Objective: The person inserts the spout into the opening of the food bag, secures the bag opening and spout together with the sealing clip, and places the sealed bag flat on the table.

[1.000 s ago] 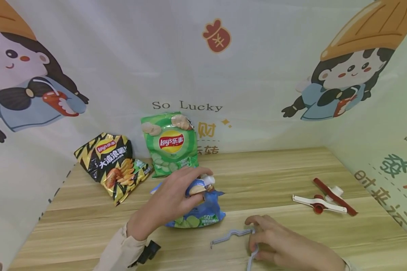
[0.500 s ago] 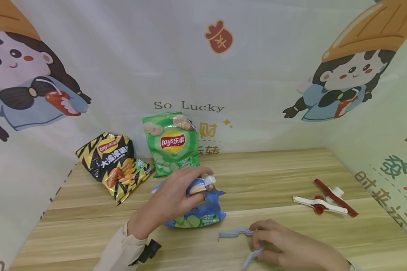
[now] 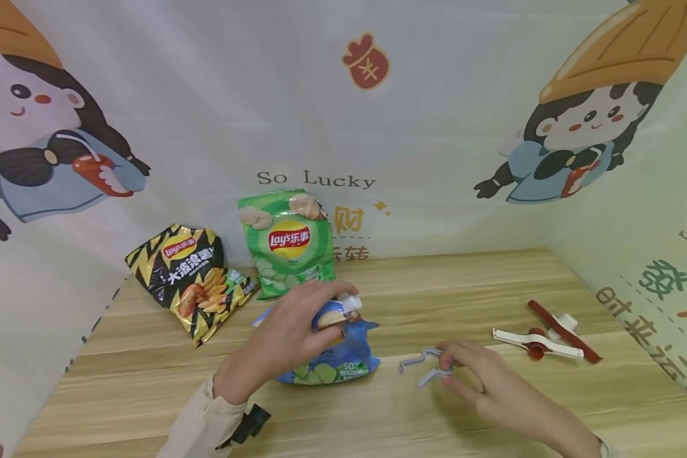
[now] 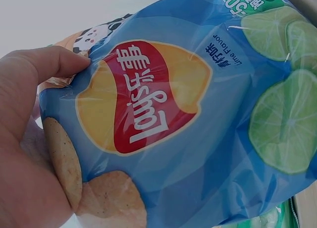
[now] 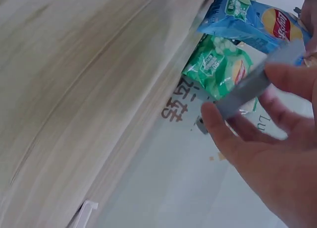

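A blue Lay's chip bag (image 3: 343, 359) stands on the table, lime slices printed on its front. My left hand (image 3: 289, 327) grips its top, thumb on the near face; the left wrist view shows the thumb pressing the blue chip bag (image 4: 223, 104) beside the logo. To the right of the bag, and apart from it, my right hand (image 3: 486, 381) holds a grey-blue bag clip (image 3: 416, 362) between thumb and fingers. Its two arms spread apart towards the bag. In the right wrist view the bag clip (image 5: 245, 91) is slightly blurred.
Behind the blue bag a green Lay's bag (image 3: 289, 254) leans against the printed cloth backdrop (image 3: 435, 127). A black-and-yellow Lay's bag (image 3: 189, 273) is at the left. A white clip (image 3: 567, 349) and a red clip (image 3: 541, 313) lie crossed on the table (image 3: 435, 299) at the right.
My right hand has moved the bag clip farther from me and to the right, turning it so that both arms point towards the bag. The left hand stays on the blue bag.
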